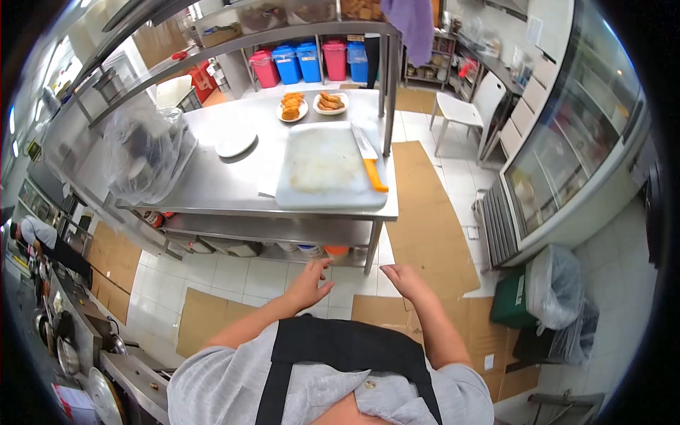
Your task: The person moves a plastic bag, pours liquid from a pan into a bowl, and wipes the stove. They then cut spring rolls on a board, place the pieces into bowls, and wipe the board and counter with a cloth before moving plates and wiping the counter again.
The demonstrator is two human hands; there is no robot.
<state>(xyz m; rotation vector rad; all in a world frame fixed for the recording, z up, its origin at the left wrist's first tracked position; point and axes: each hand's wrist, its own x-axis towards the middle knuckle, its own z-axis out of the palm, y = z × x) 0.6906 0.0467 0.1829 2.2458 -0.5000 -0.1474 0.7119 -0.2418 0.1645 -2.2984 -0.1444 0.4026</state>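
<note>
My left hand [310,285] hangs in the air in front of the steel table [202,183], fingers apart and nothing in it. Level with it, my right hand [404,279] is also raised and empty, its fingers pointing inward. Both are nearest the table's front edge, touching nothing. On the tabletop lies a white cutting board [315,166], stained in the middle. A knife with an orange handle [374,176] rests along its right side. Behind the board are a plate of golden fried pieces [291,108] and a second plate of browned pieces [331,103]. A white plate [236,145] sits to the left.
A clear plastic bag [145,156] stands at the table's left end. An overhead shelf [283,34] spans the table. Cardboard sheets [428,212] cover parts of the floor. To the right are a glass-door fridge [567,134] and a green bin [513,297]. Another person [49,244] works far left.
</note>
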